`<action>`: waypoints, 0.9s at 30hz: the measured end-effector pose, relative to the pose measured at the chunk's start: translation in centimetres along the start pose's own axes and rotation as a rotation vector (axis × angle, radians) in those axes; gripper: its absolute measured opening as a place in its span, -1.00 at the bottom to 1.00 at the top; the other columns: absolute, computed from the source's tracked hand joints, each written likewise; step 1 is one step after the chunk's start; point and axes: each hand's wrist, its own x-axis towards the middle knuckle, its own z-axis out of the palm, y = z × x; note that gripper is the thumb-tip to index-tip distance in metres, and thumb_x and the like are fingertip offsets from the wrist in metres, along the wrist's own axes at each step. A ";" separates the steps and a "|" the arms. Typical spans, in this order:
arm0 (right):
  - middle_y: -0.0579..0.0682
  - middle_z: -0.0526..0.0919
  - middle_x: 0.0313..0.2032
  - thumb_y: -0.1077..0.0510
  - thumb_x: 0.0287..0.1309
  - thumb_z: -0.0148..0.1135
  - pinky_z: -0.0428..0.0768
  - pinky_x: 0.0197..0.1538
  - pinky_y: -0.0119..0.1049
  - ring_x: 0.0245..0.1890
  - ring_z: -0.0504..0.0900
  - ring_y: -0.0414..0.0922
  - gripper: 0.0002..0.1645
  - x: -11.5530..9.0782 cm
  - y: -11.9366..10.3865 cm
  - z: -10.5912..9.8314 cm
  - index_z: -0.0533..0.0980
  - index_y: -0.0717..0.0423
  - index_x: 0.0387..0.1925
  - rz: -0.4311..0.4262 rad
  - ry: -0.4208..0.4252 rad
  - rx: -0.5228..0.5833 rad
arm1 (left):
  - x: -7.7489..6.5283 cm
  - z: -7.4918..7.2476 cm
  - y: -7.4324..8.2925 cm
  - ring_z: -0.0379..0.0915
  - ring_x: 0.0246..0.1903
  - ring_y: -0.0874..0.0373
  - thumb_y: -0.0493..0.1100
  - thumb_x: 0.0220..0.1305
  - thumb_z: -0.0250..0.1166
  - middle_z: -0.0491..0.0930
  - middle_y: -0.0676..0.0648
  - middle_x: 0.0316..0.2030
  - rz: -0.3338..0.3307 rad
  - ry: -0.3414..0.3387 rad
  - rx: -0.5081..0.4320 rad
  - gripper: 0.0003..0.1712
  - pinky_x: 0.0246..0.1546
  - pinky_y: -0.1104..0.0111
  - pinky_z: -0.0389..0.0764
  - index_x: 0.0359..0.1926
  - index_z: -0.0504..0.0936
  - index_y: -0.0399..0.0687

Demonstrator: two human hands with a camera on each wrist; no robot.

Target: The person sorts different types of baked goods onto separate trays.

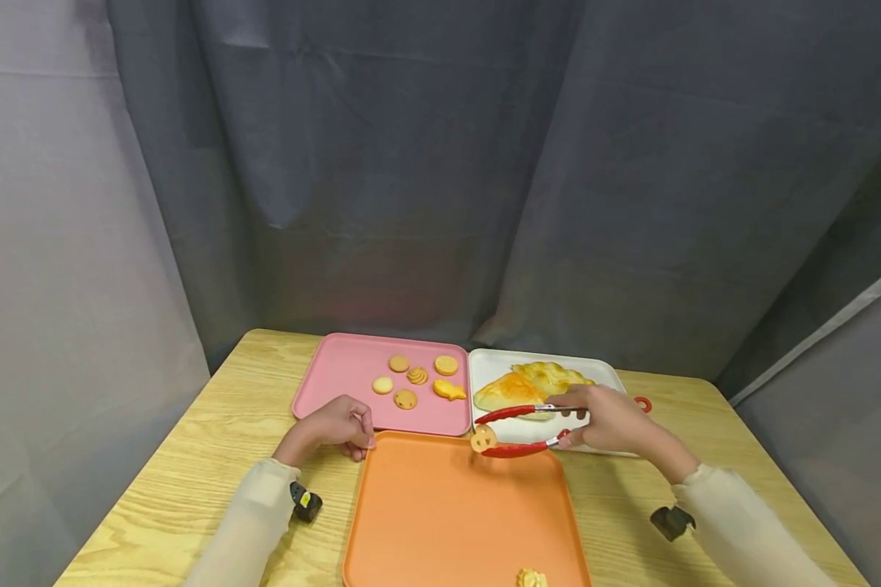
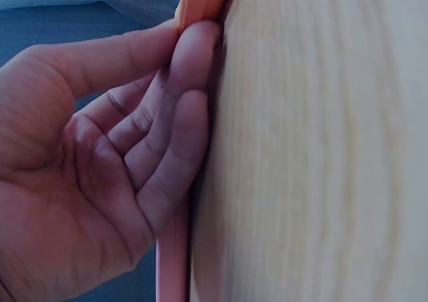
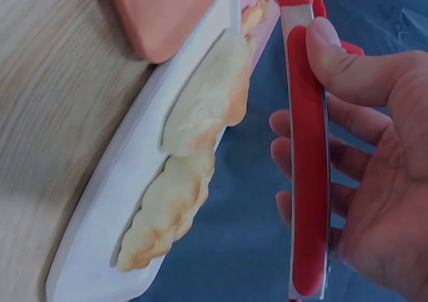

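Note:
My right hand (image 1: 613, 420) grips a pair of red tongs (image 1: 517, 450), its thumb along one red handle (image 3: 309, 162). Between the tong tips is a round cookie (image 1: 483, 439) with small holes, over the far part of the orange tray (image 1: 462, 505). At that tray's far left corner, my left hand (image 1: 340, 428) pinches the rim with thumb and forefinger; the left wrist view shows the fingertips (image 2: 195, 51) at the orange edge. A pale yellow, ruffled piece (image 1: 532, 577) lies near the orange tray's front edge, partly cut off by the frame.
Behind on the left, a pink tray (image 1: 345, 367) holds several cookies, one fish-shaped (image 1: 449, 390). Beside it, a white tray (image 1: 605, 373) bears two breads, one smooth (image 1: 510, 391) and one braided (image 1: 554, 375). Grey curtains (image 1: 382, 163) hang behind the wooden table (image 1: 191, 481).

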 end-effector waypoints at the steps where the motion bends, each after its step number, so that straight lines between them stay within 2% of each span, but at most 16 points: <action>1: -0.23 0.66 -0.35 -0.01 -0.19 0.68 0.29 -0.47 -0.42 -0.48 0.37 -0.32 -0.31 0.2 -0.2 0.0 0.70 0.00 0.09 0.010 0.012 -0.010 | 0.0 0.0 0.0 0.58 -0.66 0.20 -0.41 0.15 0.36 0.65 -0.07 -0.64 -0.001 0.000 -0.003 -0.88 -0.58 0.41 0.63 -0.47 0.58 -0.28; 10: -0.11 0.65 -0.39 -0.08 -0.14 0.65 0.24 -0.48 -0.34 -0.54 0.31 -0.22 -0.26 2.6 -1.3 0.9 0.67 0.06 0.13 0.096 0.061 -0.046 | 0.1 0.0 0.2 0.57 -0.67 0.19 -0.42 0.15 0.37 0.66 -0.12 -0.64 0.009 -0.002 -0.022 -0.89 -0.58 0.39 0.63 -0.42 0.58 -0.39; 17: 0.07 0.77 -0.13 -0.15 -0.14 0.62 0.43 -0.45 -0.25 -0.38 0.59 -0.11 -0.28 4.7 -2.4 2.1 0.69 0.03 0.10 0.157 0.088 -0.092 | 0.3 0.0 0.1 0.57 -0.67 0.19 -0.42 0.14 0.37 0.66 -0.10 -0.64 0.006 -0.003 -0.028 -0.90 -0.59 0.40 0.62 -0.44 0.58 -0.36; 23: 0.03 0.79 -0.12 -0.19 -0.15 0.62 0.45 -0.46 -0.24 -0.33 0.63 -0.09 -0.31 6.3 -3.2 3.2 0.71 -0.03 0.06 0.187 0.074 -0.109 | 0.6 0.1 0.0 0.57 -0.67 0.19 -0.43 0.13 0.36 0.65 -0.08 -0.65 -0.001 -0.004 -0.036 -0.88 -0.60 0.43 0.60 -0.47 0.58 -0.29; 27: 0.04 0.80 -0.14 -0.18 -0.15 0.63 0.51 -0.42 -0.21 -0.30 0.67 -0.08 -0.32 7.1 -3.7 4.0 0.71 0.02 0.03 0.190 0.052 -0.106 | 0.7 0.1 0.0 0.57 -0.68 0.19 -0.44 0.13 0.36 0.65 -0.07 -0.66 0.000 -0.001 -0.037 -0.88 -0.60 0.42 0.61 -0.47 0.57 -0.29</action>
